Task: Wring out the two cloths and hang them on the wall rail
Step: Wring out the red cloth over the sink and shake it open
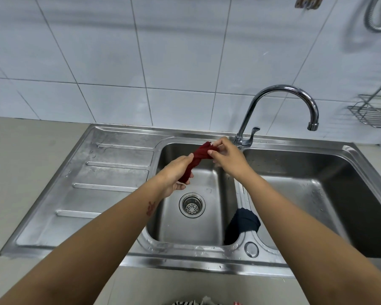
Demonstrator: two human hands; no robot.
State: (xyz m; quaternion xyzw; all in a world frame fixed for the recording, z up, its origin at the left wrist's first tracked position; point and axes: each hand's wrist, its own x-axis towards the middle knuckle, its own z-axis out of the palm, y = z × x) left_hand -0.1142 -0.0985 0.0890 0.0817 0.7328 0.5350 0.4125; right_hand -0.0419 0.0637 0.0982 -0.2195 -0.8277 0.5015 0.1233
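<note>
A dark red cloth (198, 157) is twisted into a tight roll over the left sink basin (207, 230). My left hand (174, 176) grips its lower end. Its upper end is held by my right hand (226, 158), just in front of the tap base. A dark blue cloth (242, 222) lies draped over the divider between the two basins, partly hanging into the left one. No wall rail is clearly in view.
A curved chrome tap (279, 102) arches over the right basin (339, 194). The ribbed drainboard (101, 179) lies to the left. A wire rack (374, 113) hangs on the tiled wall at right, a shower hose (374, 16) above it. The drain strainer (191, 205) sits below my hands.
</note>
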